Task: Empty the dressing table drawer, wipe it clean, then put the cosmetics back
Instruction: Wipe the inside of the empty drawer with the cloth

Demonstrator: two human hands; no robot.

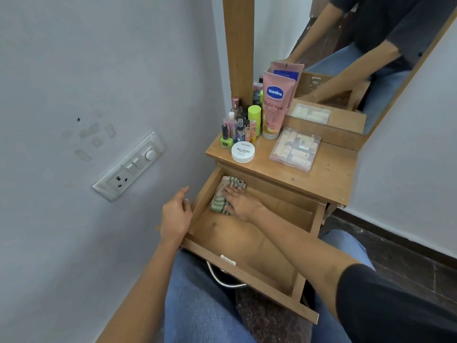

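Note:
The wooden drawer (249, 271) is pulled out over my lap and holds only a cloth. My right hand (241, 200) presses a green striped cloth (220, 200) flat against the drawer's floor in the far left corner. My left hand (175, 215) grips the drawer's left wall, fingers curled over its edge. On the tabletop (331, 174) stand the cosmetics: a pink Vaseline tube (274, 105), a white nail polish remover tub (243, 151), a cluster of small bottles (241, 126) and a clear plastic box (294, 149) of small tubes.
A mirror (358, 45) rises behind the table in a wooden frame (238, 45). The wall at left carries a switch and socket plate (128, 167). My knees in jeans (197, 300) and a chrome stool rail (222, 280) lie under the drawer.

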